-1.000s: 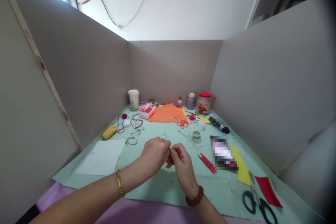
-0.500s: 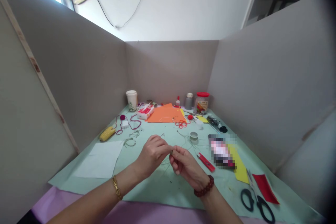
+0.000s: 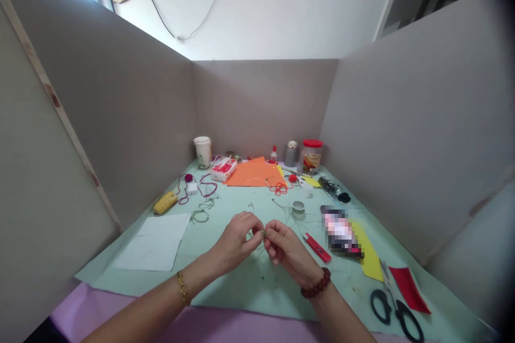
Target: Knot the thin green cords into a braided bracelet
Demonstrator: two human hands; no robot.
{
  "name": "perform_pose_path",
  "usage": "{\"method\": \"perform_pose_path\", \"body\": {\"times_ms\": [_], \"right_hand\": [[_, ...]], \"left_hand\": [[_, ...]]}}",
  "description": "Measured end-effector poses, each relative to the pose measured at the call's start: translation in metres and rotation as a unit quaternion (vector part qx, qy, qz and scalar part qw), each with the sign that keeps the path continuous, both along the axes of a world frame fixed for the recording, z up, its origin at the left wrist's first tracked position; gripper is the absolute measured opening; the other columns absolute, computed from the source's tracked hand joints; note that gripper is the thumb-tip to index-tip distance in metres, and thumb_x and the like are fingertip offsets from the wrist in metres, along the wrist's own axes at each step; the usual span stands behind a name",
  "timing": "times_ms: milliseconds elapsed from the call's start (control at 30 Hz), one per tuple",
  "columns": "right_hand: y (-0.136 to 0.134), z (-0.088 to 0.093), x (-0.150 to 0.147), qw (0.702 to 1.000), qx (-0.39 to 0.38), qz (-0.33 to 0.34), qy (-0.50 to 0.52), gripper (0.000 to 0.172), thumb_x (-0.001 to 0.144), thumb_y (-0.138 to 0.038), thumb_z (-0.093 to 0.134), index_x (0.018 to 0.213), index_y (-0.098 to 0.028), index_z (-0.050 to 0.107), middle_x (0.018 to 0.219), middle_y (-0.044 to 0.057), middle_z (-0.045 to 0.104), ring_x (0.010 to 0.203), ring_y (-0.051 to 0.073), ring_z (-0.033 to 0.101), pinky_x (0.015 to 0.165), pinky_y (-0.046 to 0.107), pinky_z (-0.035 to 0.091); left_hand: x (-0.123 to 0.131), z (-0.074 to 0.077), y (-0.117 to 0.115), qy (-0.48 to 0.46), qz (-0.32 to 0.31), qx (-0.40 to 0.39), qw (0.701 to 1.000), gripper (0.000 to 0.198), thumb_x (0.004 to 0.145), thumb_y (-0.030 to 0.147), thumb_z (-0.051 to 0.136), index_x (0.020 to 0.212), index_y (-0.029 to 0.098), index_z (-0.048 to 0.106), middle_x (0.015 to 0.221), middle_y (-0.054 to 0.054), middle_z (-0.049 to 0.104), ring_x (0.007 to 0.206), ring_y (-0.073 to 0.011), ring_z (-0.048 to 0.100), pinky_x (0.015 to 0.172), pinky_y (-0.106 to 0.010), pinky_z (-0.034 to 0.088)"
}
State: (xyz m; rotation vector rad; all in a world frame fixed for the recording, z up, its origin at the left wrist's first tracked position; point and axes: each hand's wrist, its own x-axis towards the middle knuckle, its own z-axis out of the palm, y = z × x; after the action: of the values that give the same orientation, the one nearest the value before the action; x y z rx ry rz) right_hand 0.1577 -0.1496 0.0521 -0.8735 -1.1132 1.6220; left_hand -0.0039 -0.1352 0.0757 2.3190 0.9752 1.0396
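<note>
Presently, I am viewing the left hand and the right hand meeting at the fingertips just above the worktop. Both are pinching a thin green cord between thumb and forefinger; the right grip is showing more clearly, and the fingers are hiding most of the piece. Faint strands are showing below the fingertips, seemingly trailing from it, though I am not managing to confirm the join.

As to progress, I am judging the handling to be under way and incomplete, since neither hand is leaving the cord free. Loops of green cord are lying to the left, near a white sheet; whether these are counting as finished pieces, I cannot tell. Loose green strands are lying beside a pale round spool, apparently awaiting use. A red utility knife is resting near the right hand, and black-handled scissors are lying farther right, neither being held. I am finding no indication of how much is outstanding.
</note>
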Motion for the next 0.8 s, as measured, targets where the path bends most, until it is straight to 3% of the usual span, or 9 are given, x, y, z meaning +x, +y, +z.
{"method": "perform_pose_path", "body": {"times_ms": [200, 433, 533, 667, 800], "right_hand": [[0.0, 0.004, 0.001, 0.979, 0.109, -0.069, -0.155, 0.019, 0.074, -0.034, 0.062, 0.072, -0.017, 0.054, 0.056, -0.004, 0.054, 0.042, 0.007, 0.043, 0.038, 0.019, 0.035], [-0.005, 0.006, 0.002, 0.947, 0.172, -0.107, -0.249, 0.021, 0.08, -0.036, 0.054, 0.069, -0.018, 0.056, 0.057, -0.003, 0.054, 0.044, 0.008, 0.044, 0.04, 0.02, 0.035], [-0.004, 0.0, 0.001, 0.953, 0.165, -0.102, -0.234, 0.022, 0.082, -0.037, 0.052, 0.07, -0.019, 0.054, 0.056, -0.004, 0.051, 0.042, 0.007, 0.041, 0.04, 0.019, 0.033], [-0.001, -0.009, -0.002, 0.972, 0.13, -0.088, -0.175, 0.023, 0.083, -0.039, 0.051, 0.071, -0.019, 0.05, 0.055, -0.006, 0.047, 0.04, 0.006, 0.037, 0.038, 0.019, 0.031], [0.001, -0.015, -0.004, 0.983, 0.094, -0.094, -0.127, 0.024, 0.082, -0.04, 0.052, 0.073, -0.018, 0.048, 0.056, -0.006, 0.046, 0.041, 0.006, 0.037, 0.038, 0.018, 0.032]], "left_hand": [[0.003, -0.013, 0.005, -0.07, 0.006, -0.146, 0.987, 0.007, 0.077, 0.021, 0.05, 0.072, 0.018, 0.054, 0.073, 0.001, 0.053, 0.07, -0.0121, 0.046, 0.062, -0.022, 0.033], [-0.001, -0.016, 0.009, -0.193, -0.073, -0.341, 0.917, 0.02, 0.078, 0.036, 0.056, 0.075, 0.016, 0.055, 0.07, 0.002, 0.051, 0.067, -0.0107, 0.044, 0.066, -0.023, 0.035], [-0.002, -0.017, 0.009, -0.198, -0.087, -0.355, 0.909, 0.024, 0.079, 0.04, 0.055, 0.077, 0.016, 0.056, 0.071, 0.001, 0.052, 0.069, -0.011, 0.045, 0.068, -0.023, 0.035], [0.004, -0.028, 0.012, -0.19, -0.027, -0.302, 0.934, 0.023, 0.08, 0.039, 0.054, 0.075, 0.016, 0.054, 0.069, 0.002, 0.049, 0.066, -0.0106, 0.043, 0.063, -0.022, 0.034], [0.013, -0.037, 0.009, -0.232, 0.028, -0.262, 0.936, 0.018, 0.077, 0.035, 0.057, 0.078, 0.018, 0.052, 0.074, 0.001, 0.052, 0.068, -0.0116, 0.047, 0.064, -0.022, 0.037]]}}
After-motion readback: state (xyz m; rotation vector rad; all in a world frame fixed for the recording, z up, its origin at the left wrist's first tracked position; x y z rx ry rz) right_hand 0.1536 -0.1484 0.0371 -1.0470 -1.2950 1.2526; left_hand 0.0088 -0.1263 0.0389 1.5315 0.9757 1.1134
